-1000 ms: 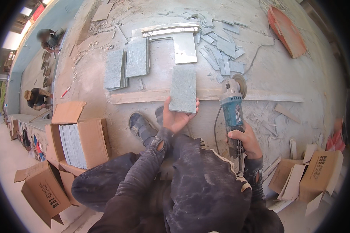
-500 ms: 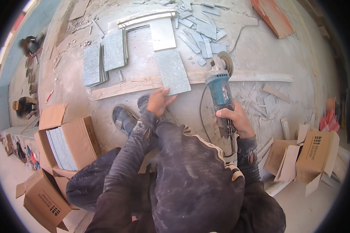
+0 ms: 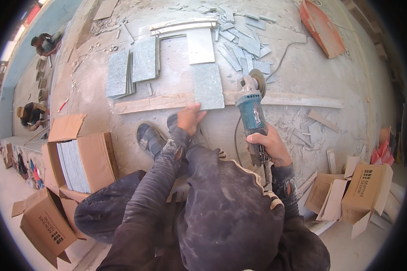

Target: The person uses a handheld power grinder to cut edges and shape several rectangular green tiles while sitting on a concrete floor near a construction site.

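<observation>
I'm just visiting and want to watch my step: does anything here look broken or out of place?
Yes. Beyond the grinder, irregular grey stone pieces lie in a jumbled heap, messy compared with the stacked tiles at left. At the lower right, a cardboard box sits askew with its flaps splayed open.

A tile (image 3: 209,86) lies over the plank (image 3: 298,100) on the floor (image 3: 287,128), between stacked tiles (image 3: 144,58) to the left and the grinder (image 3: 252,108) to the right. Scraps (image 3: 248,43) lie beyond the grinder; a box (image 3: 95,160) stands far left.
</observation>
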`<state>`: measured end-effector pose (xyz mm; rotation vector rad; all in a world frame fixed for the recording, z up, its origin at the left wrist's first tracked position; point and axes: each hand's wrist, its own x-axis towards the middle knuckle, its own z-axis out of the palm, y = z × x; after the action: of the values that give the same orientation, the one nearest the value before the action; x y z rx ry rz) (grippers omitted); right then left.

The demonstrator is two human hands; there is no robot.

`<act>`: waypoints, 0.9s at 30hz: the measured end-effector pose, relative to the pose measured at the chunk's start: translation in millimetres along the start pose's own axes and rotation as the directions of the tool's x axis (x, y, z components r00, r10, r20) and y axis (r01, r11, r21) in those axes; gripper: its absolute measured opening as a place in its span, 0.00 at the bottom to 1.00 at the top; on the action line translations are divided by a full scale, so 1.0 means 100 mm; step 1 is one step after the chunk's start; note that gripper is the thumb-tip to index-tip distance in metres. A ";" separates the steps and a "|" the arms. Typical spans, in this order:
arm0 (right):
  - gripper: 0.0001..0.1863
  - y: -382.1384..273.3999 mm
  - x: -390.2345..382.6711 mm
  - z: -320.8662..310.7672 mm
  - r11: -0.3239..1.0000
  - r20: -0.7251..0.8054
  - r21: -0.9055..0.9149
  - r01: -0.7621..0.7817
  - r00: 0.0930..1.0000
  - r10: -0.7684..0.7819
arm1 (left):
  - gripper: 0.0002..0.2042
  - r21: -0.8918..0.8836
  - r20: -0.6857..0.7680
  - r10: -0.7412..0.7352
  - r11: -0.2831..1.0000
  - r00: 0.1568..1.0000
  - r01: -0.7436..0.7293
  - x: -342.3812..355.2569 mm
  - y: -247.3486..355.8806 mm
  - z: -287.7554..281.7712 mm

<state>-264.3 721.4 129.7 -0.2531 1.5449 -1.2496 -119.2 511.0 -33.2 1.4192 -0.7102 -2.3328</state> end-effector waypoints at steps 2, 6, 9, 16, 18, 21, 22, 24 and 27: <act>0.22 0.05 0.06 0.03 0.999 0.011 -0.011 0.031 0.999 -0.031 | 0.15 0.018 0.017 -0.074 0.997 0.997 0.074 -0.09 0.02 -0.02; 0.21 0.10 0.25 0.19 0.998 0.036 -0.058 0.006 0.999 -0.004 | 0.15 0.027 0.021 -0.089 0.996 0.996 0.088 -0.13 0.05 -0.08; 0.22 0.12 0.43 0.39 0.997 0.062 -0.078 -0.019 0.998 0.024 | 0.21 0.145 0.049 -0.052 0.988 0.997 0.045 -0.09 0.04 -0.11; 0.22 0.39 0.79 1.05 0.998 0.029 -0.019 0.055 0.998 -0.055 | 0.13 0.140 0.235 0.043 0.987 0.971 -0.077 0.11 -0.14 -0.53; 0.22 0.42 0.81 1.14 0.998 0.013 -0.055 -0.020 1.000 0.021 | 0.11 0.056 0.280 0.051 0.996 0.959 -0.069 0.07 -0.12 -0.57; 0.21 0.49 0.84 1.21 0.999 0.073 0.013 -0.035 0.997 0.034 | 0.11 0.122 0.252 0.005 0.992 0.968 -0.037 0.06 -0.04 -0.57; 0.21 0.51 0.85 1.22 0.999 0.100 0.042 -0.033 0.995 0.029 | 0.12 0.166 0.232 0.000 0.985 0.973 -0.040 0.04 0.00 -0.56; 0.21 0.53 0.84 1.26 0.999 0.085 0.020 -0.027 0.996 0.026 | 0.11 0.154 0.215 0.014 0.987 0.977 -0.048 0.02 0.03 -0.56; 0.21 0.60 0.85 1.21 1.000 0.029 -0.003 -0.028 0.999 0.028 | 0.12 0.127 0.238 -0.014 0.992 0.971 -0.017 0.13 -0.03 -0.52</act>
<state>-174.4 618.0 47.8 -0.2493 1.5200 -1.2171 -78.8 493.5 -64.4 1.1965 -0.9423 -2.5245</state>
